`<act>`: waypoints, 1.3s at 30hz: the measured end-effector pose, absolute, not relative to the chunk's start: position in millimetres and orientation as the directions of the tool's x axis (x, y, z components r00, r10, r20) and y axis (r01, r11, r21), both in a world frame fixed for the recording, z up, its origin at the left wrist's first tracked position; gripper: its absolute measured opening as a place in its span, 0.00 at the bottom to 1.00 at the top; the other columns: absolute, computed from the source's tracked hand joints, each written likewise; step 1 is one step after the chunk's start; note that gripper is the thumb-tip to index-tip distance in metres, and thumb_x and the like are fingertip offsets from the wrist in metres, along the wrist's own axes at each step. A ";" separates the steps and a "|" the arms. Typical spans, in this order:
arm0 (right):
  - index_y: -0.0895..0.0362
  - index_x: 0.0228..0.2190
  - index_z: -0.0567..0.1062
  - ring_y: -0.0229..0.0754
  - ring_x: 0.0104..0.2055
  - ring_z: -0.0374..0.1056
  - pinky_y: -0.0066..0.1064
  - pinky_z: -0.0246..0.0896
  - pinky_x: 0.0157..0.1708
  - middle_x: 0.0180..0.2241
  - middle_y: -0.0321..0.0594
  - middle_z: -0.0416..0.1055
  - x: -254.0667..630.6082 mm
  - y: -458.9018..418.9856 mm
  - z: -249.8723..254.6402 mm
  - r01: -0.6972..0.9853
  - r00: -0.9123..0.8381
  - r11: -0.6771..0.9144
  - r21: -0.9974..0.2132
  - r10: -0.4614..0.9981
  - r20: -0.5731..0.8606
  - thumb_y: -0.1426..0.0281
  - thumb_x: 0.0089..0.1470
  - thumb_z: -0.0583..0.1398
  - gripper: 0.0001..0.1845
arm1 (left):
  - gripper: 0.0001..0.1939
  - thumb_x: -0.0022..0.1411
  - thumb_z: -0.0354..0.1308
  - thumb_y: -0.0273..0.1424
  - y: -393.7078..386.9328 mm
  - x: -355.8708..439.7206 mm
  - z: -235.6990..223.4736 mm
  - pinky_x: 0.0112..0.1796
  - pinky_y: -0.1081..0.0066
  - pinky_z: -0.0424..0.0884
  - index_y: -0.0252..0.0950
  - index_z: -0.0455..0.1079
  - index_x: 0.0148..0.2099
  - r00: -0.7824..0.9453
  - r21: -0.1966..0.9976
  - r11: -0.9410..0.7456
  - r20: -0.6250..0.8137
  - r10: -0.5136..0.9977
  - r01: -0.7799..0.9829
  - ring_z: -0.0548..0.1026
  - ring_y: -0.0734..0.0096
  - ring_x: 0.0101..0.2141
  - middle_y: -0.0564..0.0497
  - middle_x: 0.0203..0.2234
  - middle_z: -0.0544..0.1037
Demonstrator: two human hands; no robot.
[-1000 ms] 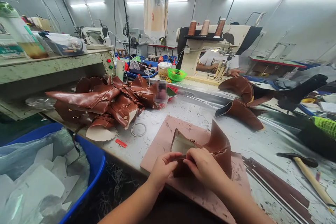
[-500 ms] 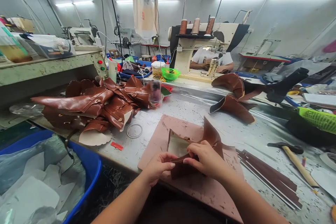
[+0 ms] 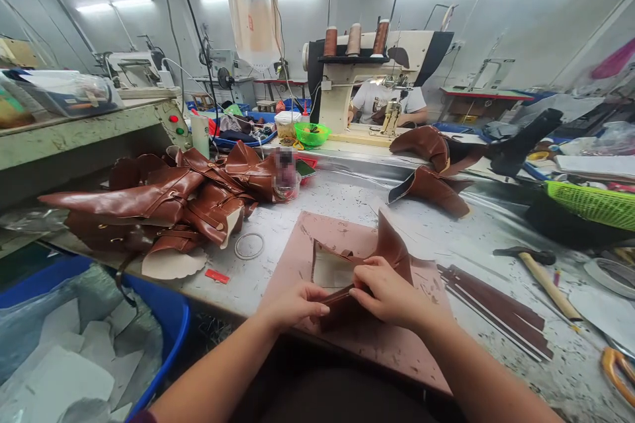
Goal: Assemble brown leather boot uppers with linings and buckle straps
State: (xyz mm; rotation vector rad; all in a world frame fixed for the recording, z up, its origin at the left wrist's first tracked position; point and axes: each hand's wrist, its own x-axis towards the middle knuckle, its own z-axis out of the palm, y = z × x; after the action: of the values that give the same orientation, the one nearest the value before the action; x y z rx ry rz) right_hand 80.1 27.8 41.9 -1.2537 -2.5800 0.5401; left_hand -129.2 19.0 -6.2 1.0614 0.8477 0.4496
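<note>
A brown leather boot upper (image 3: 394, 238) with a pale lining lies on the pinkish cutting board (image 3: 302, 238) in front of me. My left hand (image 3: 302, 304) pinches the near edge of its opening at the left corner, thumb on top. Further right along that same edge, my right hand (image 3: 380, 287) grips the leather with bent fingers. The opening gapes between my hands and the far side, showing the lining. The fingertips inside the upper are partly hidden.
Brown boot uppers (image 3: 163, 198) are heaped at left beside a metal ring (image 3: 249, 246). A hammer (image 3: 546, 281) and dark leather strips (image 3: 496, 310) lie at right. A blue bin (image 3: 181, 330) holds scraps. Behind a sewing machine (image 3: 332, 92) sits a co-worker (image 3: 387, 102).
The view has turned slightly right, so the scene sits further left. My right hand has shifted a little along the edge, and the opening shows more lining.
</note>
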 end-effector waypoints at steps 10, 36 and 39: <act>0.55 0.20 0.60 0.38 0.26 0.62 0.44 0.50 0.47 0.21 0.33 0.65 86.4 25.2 43.8 0.688 -0.619 0.601 -0.407 0.779 0.103 0.74 0.48 0.55 0.09 | 0.09 0.43 0.61 0.33 34.9 -111.5 -7.5 0.24 0.77 0.54 0.31 0.70 0.24 0.570 0.934 0.187 -0.335 0.750 0.303 0.59 0.76 0.22 0.57 0.15 0.64; 0.57 0.37 0.73 0.53 0.44 0.67 0.43 0.63 0.42 0.39 0.45 0.73 122.1 11.2 -2.5 0.187 -0.008 0.007 -0.982 1.000 0.006 0.59 0.45 0.60 0.19 | 0.10 0.41 0.62 0.30 64.6 -68.6 6.2 0.27 0.76 0.58 0.33 0.73 0.30 0.749 0.949 0.171 -0.315 0.583 0.266 0.64 0.76 0.23 0.57 0.20 0.69; 0.57 0.37 0.73 0.52 0.42 0.68 0.44 0.62 0.43 0.38 0.44 0.74 121.7 11.3 -4.0 0.113 -0.015 -0.036 -0.993 0.999 -0.038 0.58 0.43 0.62 0.20 | 0.09 0.44 0.62 0.33 67.2 -61.1 0.5 0.25 0.76 0.56 0.32 0.72 0.25 0.697 0.941 0.143 -0.324 0.640 0.307 0.61 0.77 0.20 0.57 0.16 0.67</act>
State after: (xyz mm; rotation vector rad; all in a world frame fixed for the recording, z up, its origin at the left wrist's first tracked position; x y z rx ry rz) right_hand 121.7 11.3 -4.0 -1.3116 -1.2874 1.1942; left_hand -61.1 67.2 0.5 1.4530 0.8333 0.2852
